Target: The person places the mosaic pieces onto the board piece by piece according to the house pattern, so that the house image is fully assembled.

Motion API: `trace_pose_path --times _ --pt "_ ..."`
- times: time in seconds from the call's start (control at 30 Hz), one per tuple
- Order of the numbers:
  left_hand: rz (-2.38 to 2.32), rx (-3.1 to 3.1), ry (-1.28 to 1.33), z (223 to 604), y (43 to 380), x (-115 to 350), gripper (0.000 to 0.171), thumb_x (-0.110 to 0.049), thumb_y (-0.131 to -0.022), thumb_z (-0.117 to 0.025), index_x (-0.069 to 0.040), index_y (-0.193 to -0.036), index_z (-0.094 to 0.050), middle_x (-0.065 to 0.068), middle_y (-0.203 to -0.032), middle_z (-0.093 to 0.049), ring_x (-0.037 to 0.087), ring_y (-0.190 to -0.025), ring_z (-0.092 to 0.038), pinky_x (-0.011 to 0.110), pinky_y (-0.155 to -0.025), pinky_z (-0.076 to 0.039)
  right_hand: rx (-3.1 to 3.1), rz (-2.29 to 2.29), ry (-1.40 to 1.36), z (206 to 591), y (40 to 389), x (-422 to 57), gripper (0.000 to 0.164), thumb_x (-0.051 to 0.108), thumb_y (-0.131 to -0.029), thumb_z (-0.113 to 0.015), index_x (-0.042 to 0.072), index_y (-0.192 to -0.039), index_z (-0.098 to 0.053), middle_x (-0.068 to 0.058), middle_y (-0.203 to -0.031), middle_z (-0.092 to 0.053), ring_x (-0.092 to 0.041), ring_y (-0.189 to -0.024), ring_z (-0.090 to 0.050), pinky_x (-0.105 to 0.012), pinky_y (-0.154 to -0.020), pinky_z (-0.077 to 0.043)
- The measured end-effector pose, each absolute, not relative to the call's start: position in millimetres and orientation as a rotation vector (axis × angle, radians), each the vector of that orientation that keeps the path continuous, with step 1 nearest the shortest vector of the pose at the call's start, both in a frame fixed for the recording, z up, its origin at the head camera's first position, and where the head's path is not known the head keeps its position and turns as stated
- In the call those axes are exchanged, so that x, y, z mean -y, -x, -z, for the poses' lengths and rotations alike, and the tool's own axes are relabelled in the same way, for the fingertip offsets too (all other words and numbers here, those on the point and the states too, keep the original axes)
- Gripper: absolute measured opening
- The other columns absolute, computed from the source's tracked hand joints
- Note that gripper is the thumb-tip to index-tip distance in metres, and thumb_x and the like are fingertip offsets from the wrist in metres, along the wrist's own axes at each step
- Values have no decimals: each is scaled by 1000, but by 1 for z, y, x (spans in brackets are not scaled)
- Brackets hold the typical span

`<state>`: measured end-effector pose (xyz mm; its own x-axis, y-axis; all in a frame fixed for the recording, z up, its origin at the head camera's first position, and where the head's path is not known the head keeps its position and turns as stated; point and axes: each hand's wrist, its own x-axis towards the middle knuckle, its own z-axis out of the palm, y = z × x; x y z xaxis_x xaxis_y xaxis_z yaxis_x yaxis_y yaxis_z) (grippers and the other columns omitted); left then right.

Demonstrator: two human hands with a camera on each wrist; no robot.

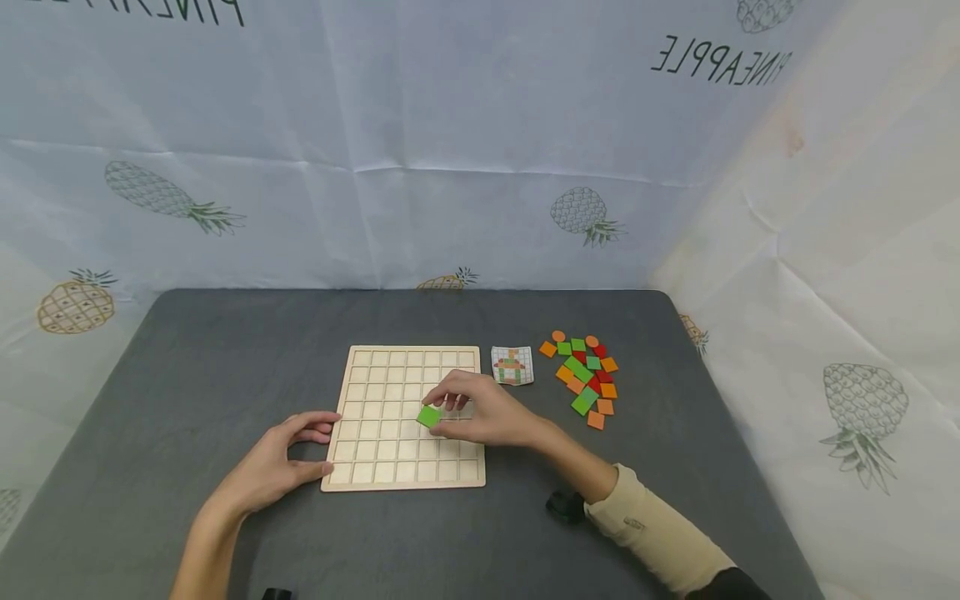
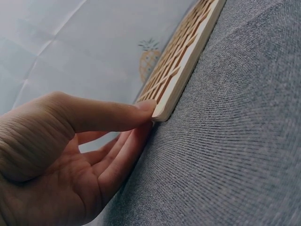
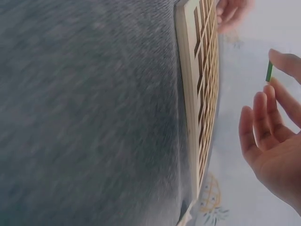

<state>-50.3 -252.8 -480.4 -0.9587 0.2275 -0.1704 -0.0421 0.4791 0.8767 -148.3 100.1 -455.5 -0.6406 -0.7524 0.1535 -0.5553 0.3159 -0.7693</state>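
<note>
My right hand [image 1: 480,410] pinches a green square tile [image 1: 428,416] between thumb and fingertips, over the middle of a pale wooden grid board [image 1: 403,487]. In the right wrist view the tile [image 3: 269,71] appears edge-on, above the board [image 3: 189,89], while the other fingers of that hand [image 3: 277,141] spread loosely. My left hand [image 1: 273,462] rests at the board's left edge, its thumb near the front corner and its fingertips farther up the side. The left wrist view shows that thumb [image 2: 136,113] touching the rim of the board [image 2: 183,75]. The board's grid squares in view hold no tiles.
Right of the board lies a small pattern card [image 1: 512,366] with a coloured grid picture. Beyond it several loose tiles [image 1: 585,402] in green, orange and red spread over the dark grey table [image 1: 420,542]. A pineapple-print cloth [image 1: 450,225] hangs behind.
</note>
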Motion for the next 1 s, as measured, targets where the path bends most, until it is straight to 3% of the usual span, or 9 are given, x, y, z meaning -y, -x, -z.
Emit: trace_pose_path --times 0.77,1.0 --pt "-1479 -2456 -152 479 50 253 70 -8 -87 -91 1 -148 -58 20 -134 -65 -6 -112 -60 25 -80 -62 -2250 1023 1305 458 163 -32 33 20 -96 -85 11 -126 -77 -4 -116 -75 -15 -98 -70 -22 -88 -58" --pt "-1476 -2448 -167 480 50 254 70 -9 -88 -90 1 -149 -57 20 -135 -64 -5 -113 -60 25 -81 -61 -2231 949 1291 465 167 -16 32 19 -96 -83 10 -126 -77 -4 -118 -75 -13 -97 -70 -13 -86 -53"
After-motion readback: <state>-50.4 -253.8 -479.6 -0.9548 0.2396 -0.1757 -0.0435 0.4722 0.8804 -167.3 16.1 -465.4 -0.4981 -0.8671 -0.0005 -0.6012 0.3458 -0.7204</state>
